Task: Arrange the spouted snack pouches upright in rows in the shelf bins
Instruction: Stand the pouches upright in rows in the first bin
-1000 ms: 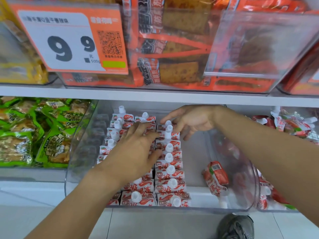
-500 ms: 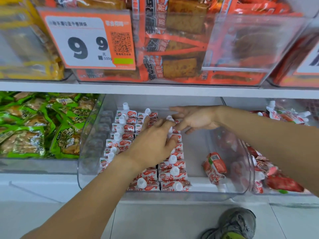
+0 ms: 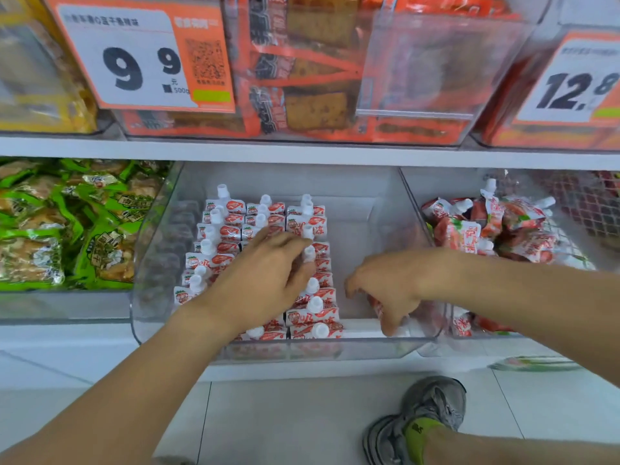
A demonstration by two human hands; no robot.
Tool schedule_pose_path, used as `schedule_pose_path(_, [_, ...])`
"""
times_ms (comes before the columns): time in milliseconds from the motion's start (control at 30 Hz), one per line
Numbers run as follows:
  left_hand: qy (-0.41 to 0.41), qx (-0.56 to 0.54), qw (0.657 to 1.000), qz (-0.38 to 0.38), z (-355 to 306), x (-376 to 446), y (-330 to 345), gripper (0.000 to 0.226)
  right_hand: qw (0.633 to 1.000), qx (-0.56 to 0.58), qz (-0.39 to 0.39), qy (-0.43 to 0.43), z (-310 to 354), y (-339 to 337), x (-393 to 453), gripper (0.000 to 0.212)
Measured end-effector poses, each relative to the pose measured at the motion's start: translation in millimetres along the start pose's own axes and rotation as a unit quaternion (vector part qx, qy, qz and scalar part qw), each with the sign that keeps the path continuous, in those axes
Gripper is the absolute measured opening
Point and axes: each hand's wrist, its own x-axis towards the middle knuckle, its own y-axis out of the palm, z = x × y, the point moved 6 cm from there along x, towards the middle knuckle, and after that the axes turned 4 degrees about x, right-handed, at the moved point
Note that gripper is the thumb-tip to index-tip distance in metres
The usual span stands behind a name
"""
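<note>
A clear plastic bin [image 3: 339,350] on the lower shelf holds three rows of upright red-and-white spouted pouches [image 3: 231,226] with white caps. My left hand [image 3: 265,283] lies flat over the middle row, fingers spread across the caps. My right hand [image 3: 392,290] is at the bin's front right, fingers curled down around a loose red pouch [image 3: 377,308] that is mostly hidden beneath it. The right half of the bin floor is bare.
A neighbouring clear bin [image 3: 469,340] to the right holds a jumbled pile of loose pouches [image 3: 486,226]. Green snack packs [image 3: 67,223] fill the left bin. Price cards and orange packs sit on the shelf above. My shoe [image 3: 422,421] stands on the tiled floor.
My right hand has moved from the back of the third row to the bin's front right and closed over the loose pouch there. My left hand stays over the rows.
</note>
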Motion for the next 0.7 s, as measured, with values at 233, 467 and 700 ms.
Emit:
schedule_pose_path(233, [-0.010, -0.059, 0.997, -0.046, -7, -17, -15, 0.038, 0.994, 0.007, -0.109, 0.003, -10, -16, -10, 0.030])
schedule_pose_path(467, [0.035, -0.163, 0.984, -0.063, -34, -24, -29, 0.057, 0.805, 0.426, -0.412, 0.027, -34, -49, -83, 0.019])
schedule_pose_path(700, [-0.016, -0.361, 0.925, -0.115, -35, -13, -40, 0.037, 0.537, 0.789, -0.293, -0.060, 23, -11, -63, 0.041])
